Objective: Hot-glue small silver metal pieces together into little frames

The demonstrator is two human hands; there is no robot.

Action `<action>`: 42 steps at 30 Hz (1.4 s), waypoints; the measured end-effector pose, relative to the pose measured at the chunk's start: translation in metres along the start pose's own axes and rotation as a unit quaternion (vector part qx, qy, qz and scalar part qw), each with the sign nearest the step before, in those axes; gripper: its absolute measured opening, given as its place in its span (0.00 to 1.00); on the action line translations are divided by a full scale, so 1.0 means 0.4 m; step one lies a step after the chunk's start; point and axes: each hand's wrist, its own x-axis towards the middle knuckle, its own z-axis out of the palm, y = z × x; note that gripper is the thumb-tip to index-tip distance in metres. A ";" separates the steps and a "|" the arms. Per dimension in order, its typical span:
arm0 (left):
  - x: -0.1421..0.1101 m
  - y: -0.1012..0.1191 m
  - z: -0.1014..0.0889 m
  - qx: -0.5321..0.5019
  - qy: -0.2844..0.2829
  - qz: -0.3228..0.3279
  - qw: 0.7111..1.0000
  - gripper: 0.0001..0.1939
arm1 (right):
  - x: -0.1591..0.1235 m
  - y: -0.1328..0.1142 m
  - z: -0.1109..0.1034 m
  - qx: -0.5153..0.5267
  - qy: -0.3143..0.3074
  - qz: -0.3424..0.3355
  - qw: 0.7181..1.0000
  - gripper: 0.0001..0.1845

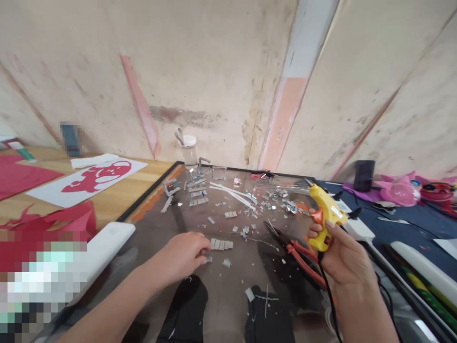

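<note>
Now poised with left hand (187,251) beside row of small grey pieces (222,245); can't tell whether pinching. Clasping yellow hot-glue gun (325,205) in right hand (341,252): best keep nozzle (309,183) clear of skin, row steady. Far past left grip, lidded jar (190,154).

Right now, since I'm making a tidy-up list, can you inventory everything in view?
tabletop: 1, dark, centre
glue gun: 1, yellow, right of centre
small pieces: many, grey, across tabletop
large pliers: 1, red-handled, beside glue gun
strips: several, white, mid-tabletop
wall: 1, beige, behind
jar: 1, clear, white-lidded, by wall
picture sheet: 1, white and red, left
material: at least two pieces, red, left
pink items: several, pink, right
upright objects: 2, dark, near wall
bars: 2, white, left and right
left hand: 1, bare, at small pieces
right hand: 1, bare, holding glue gun
</note>
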 end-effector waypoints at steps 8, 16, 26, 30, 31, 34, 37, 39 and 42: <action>0.056 0.078 -0.084 0.034 0.050 0.056 0.997 0.09 | -0.008 -0.006 0.012 0.044 0.011 -0.026 0.999 0.16; 0.284 0.148 -0.066 0.088 0.109 0.145 0.979 0.09 | -0.017 -0.027 0.002 0.119 0.001 -0.027 0.993 0.15; 0.606 0.266 0.026 0.048 0.087 0.097 0.990 0.11 | -0.022 -0.046 0.006 0.191 0.025 -0.002 0.981 0.17; 0.673 0.284 0.066 0.048 0.081 0.082 0.992 0.12 | -0.025 -0.055 0.006 0.206 0.018 -0.003 0.978 0.16; 0.684 0.288 0.076 0.050 0.077 0.077 0.993 0.12 | -0.026 -0.058 0.005 0.209 0.017 -0.007 0.978 0.16; 0.704 0.296 0.097 0.061 0.062 0.067 0.994 0.12 | -0.031 -0.067 0.003 0.218 0.019 -0.023 0.975 0.16; 0.709 0.299 0.103 0.070 0.046 0.079 0.993 0.12 | -0.033 -0.072 0.000 0.229 0.025 -0.018 0.973 0.16; 0.706 0.295 0.093 0.074 0.023 0.104 0.992 0.11 | -0.032 -0.073 -0.003 0.235 0.032 -0.013 0.971 0.16; 0.699 0.279 0.064 0.079 -0.018 0.146 0.986 0.09 | -0.033 -0.074 -0.002 0.244 0.041 -0.007 0.969 0.15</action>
